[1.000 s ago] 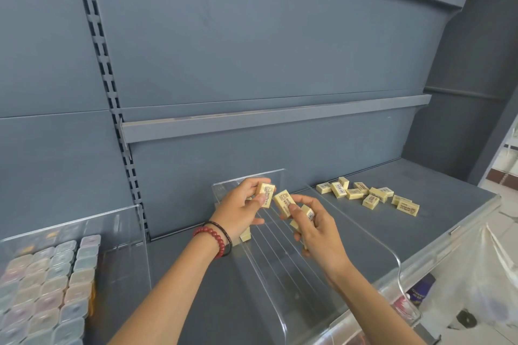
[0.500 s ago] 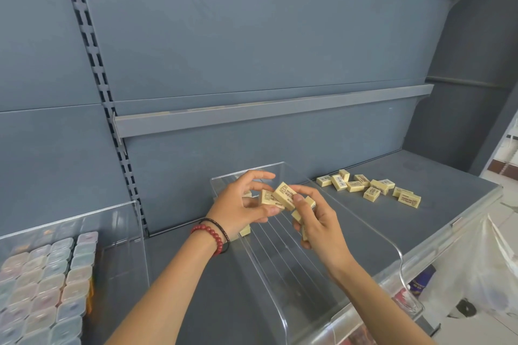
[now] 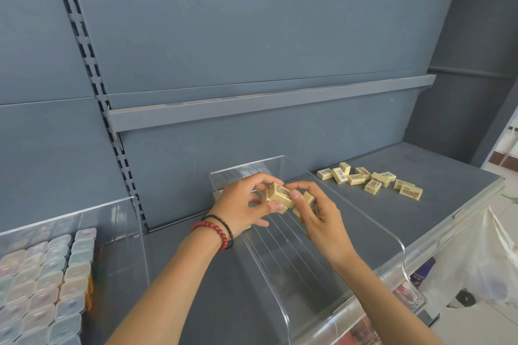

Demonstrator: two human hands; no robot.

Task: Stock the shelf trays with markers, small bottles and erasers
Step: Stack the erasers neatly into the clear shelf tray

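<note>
Gripping yellow erasers (image 3: 281, 195), left hand (image 3: 238, 206) and right hand (image 3: 325, 218) fingers meet above the clear tray (image 3: 297, 269), near its back wall.

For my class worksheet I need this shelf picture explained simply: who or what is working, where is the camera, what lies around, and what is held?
No machine here: a person works bare-handed, and the single camera sits on their head, looking forward and down. The left hand and the right hand together pinch a few cream erasers above a clear tray on a grey shelf. More loose erasers lie on the shelf right of that tray. At far left another clear tray holds rows of small lidded pots.
</note>
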